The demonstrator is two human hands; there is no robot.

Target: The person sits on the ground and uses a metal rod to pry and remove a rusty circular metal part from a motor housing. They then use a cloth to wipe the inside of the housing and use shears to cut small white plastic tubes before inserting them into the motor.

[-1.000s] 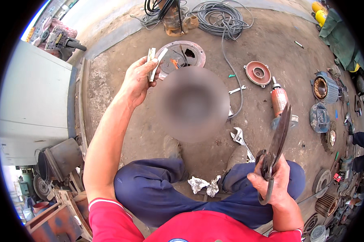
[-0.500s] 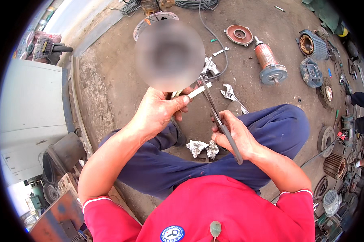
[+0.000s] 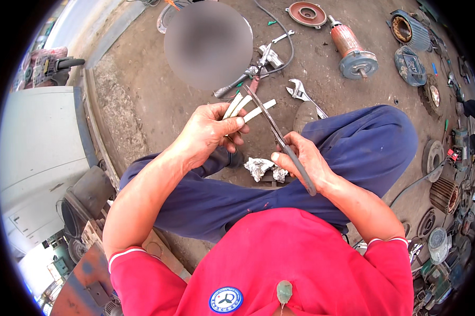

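Note:
My left hand pinches three pale flat strips between thumb and fingers. Two of them point up and away; the third sticks out to the right. In my right hand is a pair of dark-handled scissors, its blades slanting up and left across the right-hand strip. The blades look nearly together; whether they touch the strip I cannot tell. Below the hands, crumpled silvery-white lumps lie between my legs. An adjustable wrench rests on the ground beyond the scissors.
Beyond the hands lie an open-end wrench and a cable. A blurred patch hides the upper middle. A motor rotor, a red-brown end cover and a stator lie to the right. A pale cabinet stands left.
The view has shifted, so the ground things sit higher in the picture. The strips in my left hand now show fanned out, clear of the blurred patch. The scissors remain in my right hand.

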